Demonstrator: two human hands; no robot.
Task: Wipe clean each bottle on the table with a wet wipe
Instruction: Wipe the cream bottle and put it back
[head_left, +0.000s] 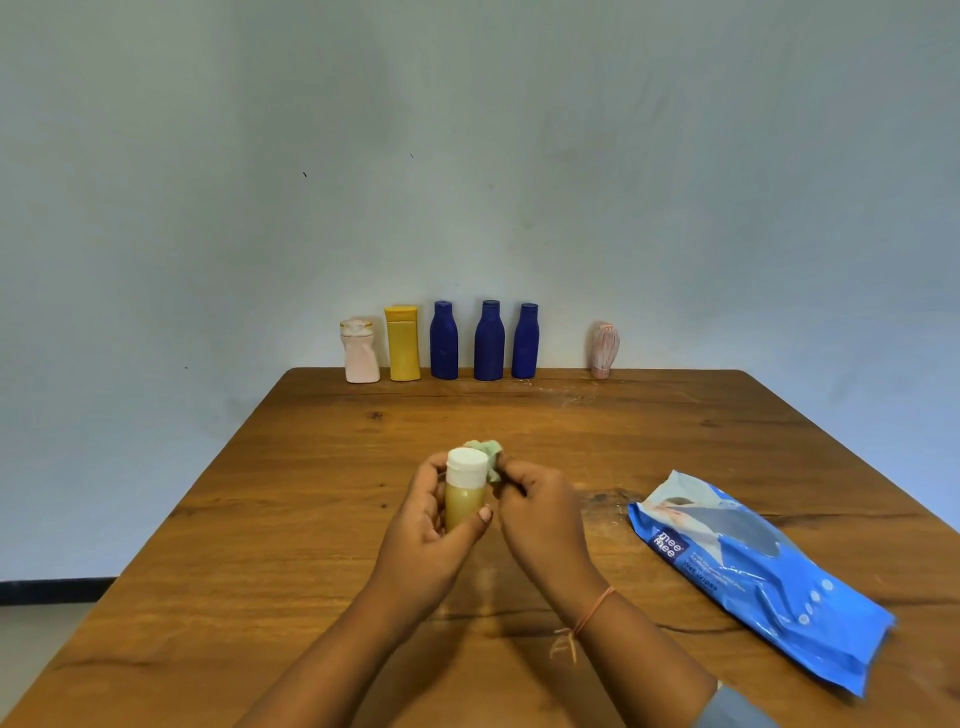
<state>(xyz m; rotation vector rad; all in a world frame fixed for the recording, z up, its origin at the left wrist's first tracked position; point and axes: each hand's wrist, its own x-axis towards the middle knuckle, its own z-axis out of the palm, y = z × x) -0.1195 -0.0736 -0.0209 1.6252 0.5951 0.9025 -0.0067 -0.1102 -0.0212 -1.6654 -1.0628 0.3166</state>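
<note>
My left hand (426, 525) grips a small bottle (464, 493) with a white cap and yellowish contents, upright above the middle of the wooden table (311, 519). My right hand (540, 512) pinches a crumpled pale green wet wipe (491, 460) against the right side of the bottle's cap. Along the table's far edge stand a pale pink bottle (359, 352), a yellow bottle (402, 343), three dark blue bottles (443, 340) (489, 340) (525, 340), and a small pinkish bottle (604, 351) apart to the right.
A blue pack of wet wipes (753, 571) lies flat on the table to the right of my hands. A pale wall stands right behind the row of bottles. The table's left edge drops to the floor.
</note>
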